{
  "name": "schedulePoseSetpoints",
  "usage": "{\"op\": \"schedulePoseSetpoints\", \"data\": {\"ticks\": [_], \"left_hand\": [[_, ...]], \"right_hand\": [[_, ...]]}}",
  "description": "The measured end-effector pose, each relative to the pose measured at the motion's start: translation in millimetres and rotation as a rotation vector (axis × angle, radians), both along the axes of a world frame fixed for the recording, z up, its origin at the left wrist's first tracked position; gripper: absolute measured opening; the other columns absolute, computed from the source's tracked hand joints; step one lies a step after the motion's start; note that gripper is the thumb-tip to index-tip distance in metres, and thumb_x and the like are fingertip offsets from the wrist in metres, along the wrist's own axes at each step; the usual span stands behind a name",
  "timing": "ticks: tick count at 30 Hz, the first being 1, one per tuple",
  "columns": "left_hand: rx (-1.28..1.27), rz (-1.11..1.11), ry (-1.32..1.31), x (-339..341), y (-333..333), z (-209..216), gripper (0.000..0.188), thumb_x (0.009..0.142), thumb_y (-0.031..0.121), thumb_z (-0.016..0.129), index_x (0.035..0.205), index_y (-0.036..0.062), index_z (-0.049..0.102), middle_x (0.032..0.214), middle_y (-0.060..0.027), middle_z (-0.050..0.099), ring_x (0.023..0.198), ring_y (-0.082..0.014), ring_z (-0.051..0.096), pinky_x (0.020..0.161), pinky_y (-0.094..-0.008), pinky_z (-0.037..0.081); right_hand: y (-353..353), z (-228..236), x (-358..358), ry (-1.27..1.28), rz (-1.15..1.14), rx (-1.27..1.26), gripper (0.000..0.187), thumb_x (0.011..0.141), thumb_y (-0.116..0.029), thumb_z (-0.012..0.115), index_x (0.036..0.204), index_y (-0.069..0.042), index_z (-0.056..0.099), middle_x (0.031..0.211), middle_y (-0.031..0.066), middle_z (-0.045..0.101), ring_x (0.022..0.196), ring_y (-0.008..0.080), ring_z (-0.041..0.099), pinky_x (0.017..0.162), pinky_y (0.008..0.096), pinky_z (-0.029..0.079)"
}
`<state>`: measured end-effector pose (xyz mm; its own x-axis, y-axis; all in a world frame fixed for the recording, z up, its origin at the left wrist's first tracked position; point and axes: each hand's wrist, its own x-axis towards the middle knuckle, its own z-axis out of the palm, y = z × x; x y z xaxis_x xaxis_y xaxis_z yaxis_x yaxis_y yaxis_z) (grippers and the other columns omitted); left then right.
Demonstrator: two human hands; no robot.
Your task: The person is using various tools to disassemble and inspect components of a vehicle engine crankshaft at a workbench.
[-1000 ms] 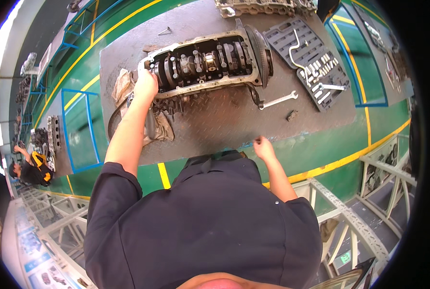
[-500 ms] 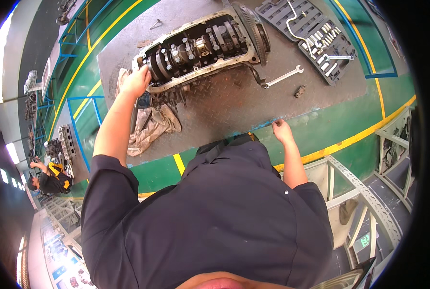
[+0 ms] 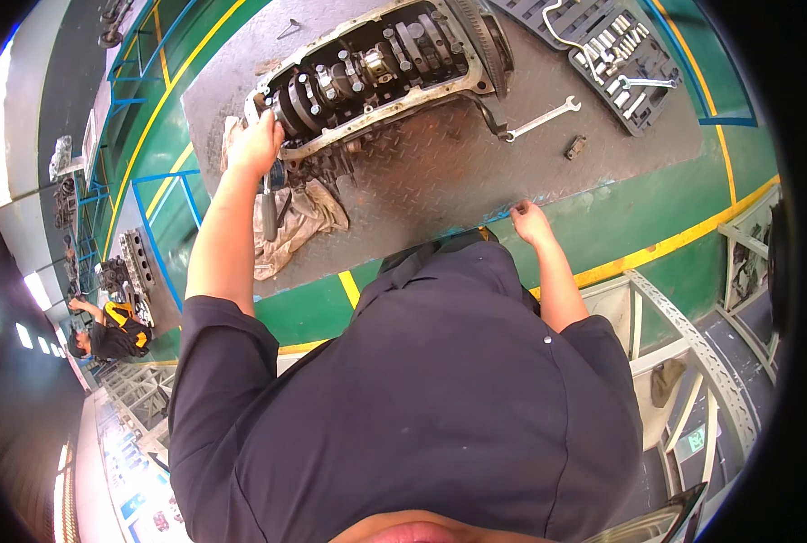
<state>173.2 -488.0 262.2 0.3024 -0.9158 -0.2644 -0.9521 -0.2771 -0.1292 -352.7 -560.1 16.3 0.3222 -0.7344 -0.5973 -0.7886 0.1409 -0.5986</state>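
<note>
An engine block (image 3: pixel 367 72) lies on a metal-topped table, its open side up, showing the crankshaft (image 3: pixel 331 86) and bearing caps. My left hand (image 3: pixel 255 147) is closed at the block's left end, fingers curled over the corner by the crankshaft's end; what they grip is hidden. Just below that hand, a dark tool handle (image 3: pixel 270 215) lies over a stained rag (image 3: pixel 308 222). Down at the table's near edge, my right hand (image 3: pixel 531 223) has its fingers curled together. Whether something small is in them I cannot make out.
Right of the block lie a combination wrench (image 3: pixel 544 119) and a small dark metal part (image 3: pixel 575 147). An open socket set (image 3: pixel 625 77) sits at the far right. Behind the block is a small metal tool (image 3: pixel 289 29). Another person (image 3: pixel 118 330) works at far left.
The view has shifted a little, so the table and engine sit slightly higher. More of the tool handle shows below my left hand. Both hands keep nearly the same places.
</note>
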Motion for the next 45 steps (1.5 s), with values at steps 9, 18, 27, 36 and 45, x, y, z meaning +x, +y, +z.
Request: {"op": "schedulePoseSetpoints", "data": {"ticks": [9, 18, 27, 36, 45], "left_hand": [[-0.17, 0.69, -0.023, -20.4, -26.2, -11.6, 0.048, 0.089, 0.035, 0.041, 0.113, -0.0048, 0.055, 0.111, -0.0332, 0.058, 0.106, -0.0446, 0.057, 0.093, -0.0488, 0.044], [-0.083, 0.145, -0.003, -1.5, -13.6, -10.8, 0.035, 0.092, 0.03, 0.043, 0.112, 0.0022, 0.053, 0.104, -0.0262, 0.062, 0.097, -0.0459, 0.059, 0.09, -0.0512, 0.043], [0.039, 0.367, -0.097, -3.5, -24.1, -5.2, 0.043, 0.092, 0.032, 0.039, 0.115, -0.001, 0.054, 0.113, -0.0295, 0.058, 0.106, -0.0438, 0.056, 0.093, -0.0483, 0.044], [-0.085, 0.632, -0.133, -1.4, -27.9, -20.3, 0.04, 0.092, 0.027, 0.038, 0.112, 0.0018, 0.061, 0.109, -0.0236, 0.064, 0.107, -0.0398, 0.059, 0.097, -0.0472, 0.042], [-0.062, 0.124, -0.114, -9.8, -16.0, 1.4, 0.033, 0.093, 0.032, 0.039, 0.094, 0.0045, 0.058, 0.093, -0.0241, 0.065, 0.091, -0.0431, 0.061, 0.085, -0.05, 0.046]], "right_hand": [[5.1, -7.3, 5.7, 0.016, 0.031, -0.01, 0.034, 0.087, -0.026, 0.059, 0.103, 0.003, 0.063, 0.091, 0.0226, 0.067, 0.089, 0.0331, 0.066, 0.078, 0.0385, 0.05], [-1.3, -3.4, 16.0, -0.016, -0.027, 0.024, 0.032, 0.086, -0.029, 0.058, 0.102, -0.001, 0.064, 0.094, 0.0246, 0.066, 0.095, 0.0376, 0.064, 0.082, 0.0417, 0.049], [-12.0, -1.1, 38.8, -0.044, -0.038, 0.004, 0.029, 0.086, -0.025, 0.057, 0.1, 0.0, 0.063, 0.096, 0.022, 0.067, 0.096, 0.0364, 0.064, 0.082, 0.0407, 0.049], [-13.3, -7.3, 33.5, -0.035, -0.031, 0.042, 0.03, 0.088, -0.023, 0.057, 0.102, 0.003, 0.062, 0.095, 0.0208, 0.067, 0.093, 0.0313, 0.066, 0.083, 0.0375, 0.049], [-5.3, -10.2, 38.4, -0.006, 0.042, 0.041, 0.03, 0.085, -0.027, 0.058, 0.1, -0.002, 0.064, 0.096, 0.0225, 0.067, 0.096, 0.0358, 0.064, 0.084, 0.0411, 0.049]]}}
